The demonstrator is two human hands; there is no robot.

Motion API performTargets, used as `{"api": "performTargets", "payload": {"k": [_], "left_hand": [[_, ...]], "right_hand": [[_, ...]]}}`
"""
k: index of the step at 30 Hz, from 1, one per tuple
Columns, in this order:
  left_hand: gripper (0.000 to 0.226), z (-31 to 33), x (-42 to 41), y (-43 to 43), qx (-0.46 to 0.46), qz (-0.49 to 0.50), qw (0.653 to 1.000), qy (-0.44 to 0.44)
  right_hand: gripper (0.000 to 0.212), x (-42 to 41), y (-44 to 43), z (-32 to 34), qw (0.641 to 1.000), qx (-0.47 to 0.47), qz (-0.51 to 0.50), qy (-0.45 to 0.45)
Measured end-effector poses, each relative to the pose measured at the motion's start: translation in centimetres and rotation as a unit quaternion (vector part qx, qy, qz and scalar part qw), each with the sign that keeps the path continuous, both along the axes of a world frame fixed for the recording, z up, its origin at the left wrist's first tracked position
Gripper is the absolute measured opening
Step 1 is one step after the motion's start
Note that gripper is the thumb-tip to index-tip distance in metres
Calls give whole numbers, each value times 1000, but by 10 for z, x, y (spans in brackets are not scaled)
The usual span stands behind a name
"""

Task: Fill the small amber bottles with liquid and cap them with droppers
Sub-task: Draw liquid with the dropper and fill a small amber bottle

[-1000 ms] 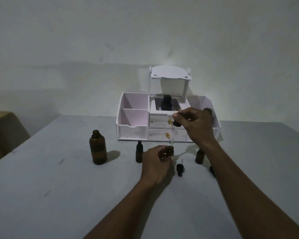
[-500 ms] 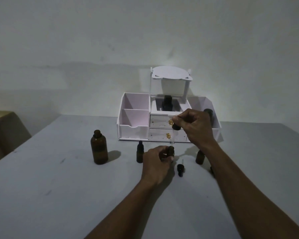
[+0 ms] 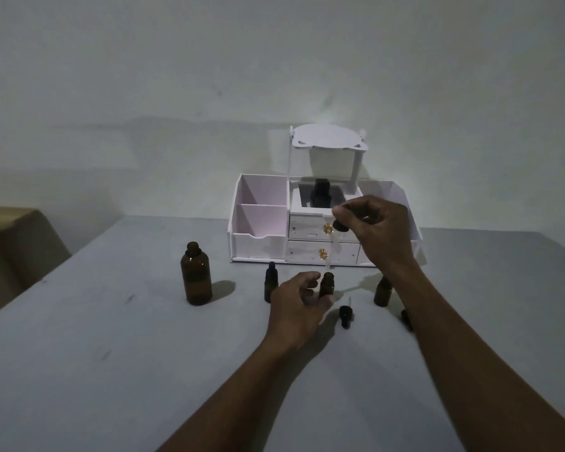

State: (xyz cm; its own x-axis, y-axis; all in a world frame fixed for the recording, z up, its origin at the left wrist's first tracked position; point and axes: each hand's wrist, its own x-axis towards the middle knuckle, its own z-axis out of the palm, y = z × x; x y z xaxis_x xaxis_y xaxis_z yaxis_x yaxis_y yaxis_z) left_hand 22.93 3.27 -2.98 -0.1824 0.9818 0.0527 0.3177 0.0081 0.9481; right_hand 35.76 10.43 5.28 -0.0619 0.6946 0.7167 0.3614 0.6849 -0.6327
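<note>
A cardboard box (image 3: 13, 249) is sitting at the far left, beside the grey tabletop (image 3: 111, 353). On the tabletop a large amber bottle (image 3: 196, 275) is standing upright and uncapped. To its right, a capped small bottle (image 3: 270, 283) is standing just beside my left hand (image 3: 299, 305).

I am curling that hand round the open small bottle (image 3: 327, 284), which is standing upright on the tabletop, with my thumb at its base. Behind it a white organizer (image 3: 261, 223) is standing at the back, holding a dark bottle (image 3: 320, 197) in its middle compartment.

I am pinching a dropper (image 3: 341, 227) by its top with my right hand (image 3: 379, 230), its glass tube pointing down, the tip just above the open bottle's mouth. A loose dropper (image 3: 345, 316) is lying on the tabletop near my left thumb. Further right a third small bottle (image 3: 383, 292) is standing uncapped, partly behind my right wrist. A dark cap (image 3: 406, 318) is showing at the edge of my right forearm, mostly hidden.
</note>
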Motion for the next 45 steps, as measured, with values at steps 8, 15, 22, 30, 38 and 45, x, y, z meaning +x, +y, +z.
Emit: {"api": "performTargets", "payload": {"k": [8,15,22,30,38,45], "left_hand": [[22,4,-73,-53,70,-8,997,17],[25,1,-174,-72,161,225,961,29],[71,-9,-202,-40,100,169,981,-12],[57,-8,-199,-19,86,114,989,-44],[51,-6,-198,-18,62,119,990,-52],[51,-6,-196,-21,70,118,989,-60]], "right_hand": [[6,-37,-32,22,995,16,68,71],[6,-100,-39,29,984,2,126,123],[10,-145,-25,23,981,-31,121,147],[11,-171,-18,12,984,-32,143,98],[16,-188,-15,10,986,-20,162,46],[19,-200,-8,-17,982,-60,165,-76]]}}
